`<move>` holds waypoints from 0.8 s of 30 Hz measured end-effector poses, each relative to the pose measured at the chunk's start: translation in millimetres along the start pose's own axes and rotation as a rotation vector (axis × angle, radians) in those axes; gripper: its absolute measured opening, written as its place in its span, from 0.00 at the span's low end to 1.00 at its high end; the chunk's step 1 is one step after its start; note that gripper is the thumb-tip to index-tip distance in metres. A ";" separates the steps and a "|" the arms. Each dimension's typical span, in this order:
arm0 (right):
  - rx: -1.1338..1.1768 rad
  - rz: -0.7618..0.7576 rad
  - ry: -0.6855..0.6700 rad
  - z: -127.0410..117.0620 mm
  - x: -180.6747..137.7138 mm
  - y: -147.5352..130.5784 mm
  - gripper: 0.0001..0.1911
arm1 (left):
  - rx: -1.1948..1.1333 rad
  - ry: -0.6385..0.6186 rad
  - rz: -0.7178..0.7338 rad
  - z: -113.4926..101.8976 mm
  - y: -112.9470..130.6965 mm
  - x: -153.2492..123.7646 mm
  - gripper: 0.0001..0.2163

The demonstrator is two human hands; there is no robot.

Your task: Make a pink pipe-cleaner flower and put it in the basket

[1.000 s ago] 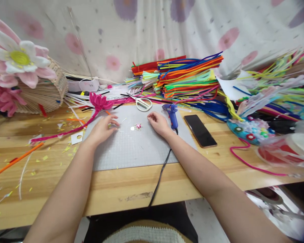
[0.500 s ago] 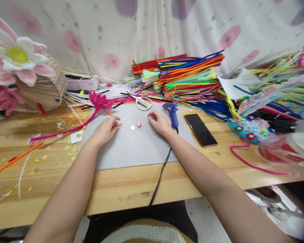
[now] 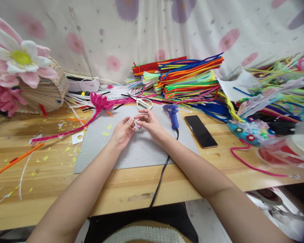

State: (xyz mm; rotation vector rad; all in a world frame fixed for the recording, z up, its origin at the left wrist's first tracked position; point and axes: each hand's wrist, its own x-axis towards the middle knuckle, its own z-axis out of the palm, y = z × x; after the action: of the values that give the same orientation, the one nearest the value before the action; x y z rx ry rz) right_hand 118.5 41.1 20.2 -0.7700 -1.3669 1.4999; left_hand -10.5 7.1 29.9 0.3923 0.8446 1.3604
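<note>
Strip (image 3: pixel 133 117): thin pale sliver, held upright just above the grey mat (image 3: pixel 131 155), in the gap where both sets of fingertips meet. Too small to tell the material; could be wire or trimmed pipe cleaner.

Left hand (image 3: pixel 123 130): fingers narrowed to a pinch on the strip's lower part, palm turned inward. Right hand (image 3: pixel 149 123): thumb and forefinger closed at the strip's upper end, other fingers curled; it seems to share the hold.

Handling, as a judgement: near weightless, bends easily, likely to kink if squeezed mid-length and easy to drop or lose among the scraps. Best taken at the ends with fingertip pads and light pressure. Not slippery if fuzzy; if bare wire, it could roll between the pads.

Just below the fingertips a small pink-and-white burst (image 3: pixel 138 127) lies on the mat, partly hidden by the hands. Yellow scraps (image 3: pixel 105 133) lie left of it.

Further out: blue glue gun (image 3: pixel 172 113) just right of the right hand, its black cord (image 3: pixel 162 175) running off the worktop (image 3: pixel 53 175) edge; scissors (image 3: pixel 143 102) behind the hands; phone (image 3: pixel 200 131) beyond the gun. Pink flower (image 3: pixel 100 101) on a long stem at the mat's left corner. Stack of coloured pipe cleaners (image 3: pixel 187 76) at the back.
</note>
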 end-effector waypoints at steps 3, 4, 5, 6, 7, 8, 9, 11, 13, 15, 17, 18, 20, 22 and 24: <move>-0.026 -0.018 0.028 4.6 -1.7 0.5 0.24 | 0.004 -0.039 -0.026 -1.2 -4.4 1.9 0.07; -0.037 -0.024 0.043 5.2 -1.6 1.2 0.24 | 0.013 -0.059 -0.029 -2.0 -5.3 2.5 0.07; -0.047 -0.029 0.057 5.6 -1.5 2.0 0.23 | 0.026 -0.078 -0.027 -2.9 -5.9 3.0 0.07; -0.055 -0.035 0.071 5.9 -1.3 2.9 0.23 | 0.041 -0.094 -0.022 -3.7 -6.3 3.4 0.07; -0.062 -0.042 0.084 6.1 -1.1 3.7 0.22 | 0.057 -0.109 -0.017 -4.5 -6.5 3.7 0.08; -0.065 -0.050 0.096 6.1 -1.0 4.3 0.22 | 0.071 -0.122 -0.012 -5.2 -6.6 3.9 0.08; -0.068 -0.056 0.106 6.2 -1.1 4.9 0.22 | 0.084 -0.133 -0.008 -5.8 -6.5 4.2 0.09; -0.067 -0.068 0.124 6.3 -1.6 5.1 0.23 | 0.099 -0.154 -0.008 -6.9 -6.5 4.8 0.11; -0.053 -0.085 0.133 6.8 -2.8 4.3 0.23 | 0.106 -0.168 -0.016 -7.6 -6.7 5.6 0.10; -0.026 -0.102 0.127 7.8 -4.1 2.5 0.23 | 0.106 -0.180 -0.033 -7.8 -7.2 6.0 0.10; -0.002 -0.109 0.108 8.7 -5.0 0.2 0.22 | 0.104 -0.192 -0.048 -6.8 -7.4 5.4 0.10; 0.002 -0.108 0.103 8.7 -5.0 -1.0 0.22 | 0.108 -0.195 -0.053 -5.9 -7.2 4.7 0.10; -0.013 -0.109 0.114 6.5 -3.6 -3.1 0.21 | 0.130 -0.180 -0.056 -4.2 -5.8 3.0 0.11; -0.065 -0.100 0.141 0.5 -0.5 -4.1 0.20 | 0.179 -0.129 -0.023 -4.0 -3.3 1.9 0.14; -0.171 -0.066 0.170 -8.7 3.3 -3.6 0.18 | 0.277 -0.060 0.096 -7.2 -0.2 2.7 0.16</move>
State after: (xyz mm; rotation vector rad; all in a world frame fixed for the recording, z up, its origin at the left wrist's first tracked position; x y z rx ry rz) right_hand 126.0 47.2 22.5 -0.9287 -1.3903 1.2483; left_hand -15.7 8.0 24.3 0.6928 0.9773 1.3151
